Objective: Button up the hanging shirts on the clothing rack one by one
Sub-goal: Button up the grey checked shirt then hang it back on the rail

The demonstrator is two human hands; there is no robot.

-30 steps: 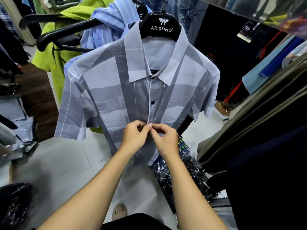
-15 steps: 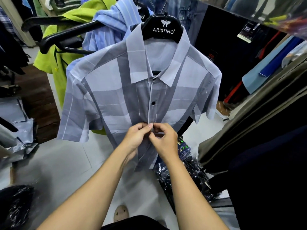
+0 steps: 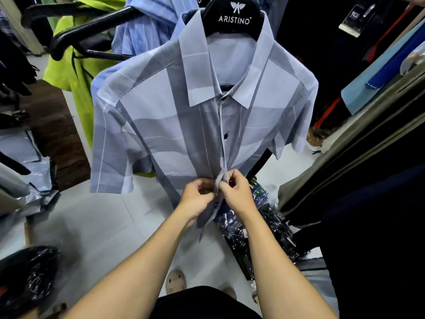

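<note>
A grey and pale blue striped short-sleeved shirt [image 3: 161, 125] hangs in front of me on a black hanger [image 3: 233, 18] marked ARISTINO. One dark button [image 3: 226, 135] sits fastened on its front placket. Lower on the placket, my left hand [image 3: 197, 196] and my right hand [image 3: 236, 192] meet, each pinching an edge of the shirt front. The button between my fingers is hidden. Below my hands the shirt front hangs apart.
A lime green garment [image 3: 73, 72] and a blue striped shirt [image 3: 147, 31] hang behind on a black rack arm [image 3: 92, 26]. Dark clothes [image 3: 368, 180] crowd the right side. Plastic-wrapped dark garments [image 3: 253, 224] lie on the pale floor [image 3: 92, 222].
Both hands have slid a little down the placket and tugged the shirt front together. The view has shifted closer to the shirt.
</note>
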